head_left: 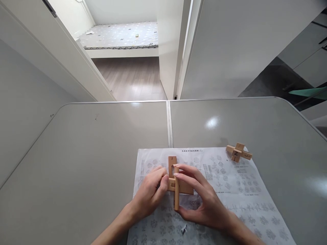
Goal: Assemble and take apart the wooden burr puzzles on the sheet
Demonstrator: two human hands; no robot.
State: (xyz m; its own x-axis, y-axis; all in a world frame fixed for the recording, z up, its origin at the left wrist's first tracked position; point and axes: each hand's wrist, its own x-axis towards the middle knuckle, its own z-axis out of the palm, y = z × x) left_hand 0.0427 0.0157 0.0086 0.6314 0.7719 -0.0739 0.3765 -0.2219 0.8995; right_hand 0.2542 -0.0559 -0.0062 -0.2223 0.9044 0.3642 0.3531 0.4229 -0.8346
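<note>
Over a printed diagram sheet (224,207), a wooden interlocking puzzle of several notched bars is between my hands. My left hand (152,186) is closed on the left end of its crosswise bar (186,188). With fingers at the top and thumb at the bottom, my right hand (201,197) grips an upright bar (176,199) in front of the others. Behind it, a slotted bar (172,160) marked 1 points away from me. The fingertips partly hide where the bars meet.
A second wooden puzzle (237,153), crossed together and marked with numbers, sits on the sheet's far right corner. A small paper scrap (184,229) lies near the sheet's front. The grey table (102,163) has a metal seam (169,124); beyond it are a doorway and a bed (120,37).
</note>
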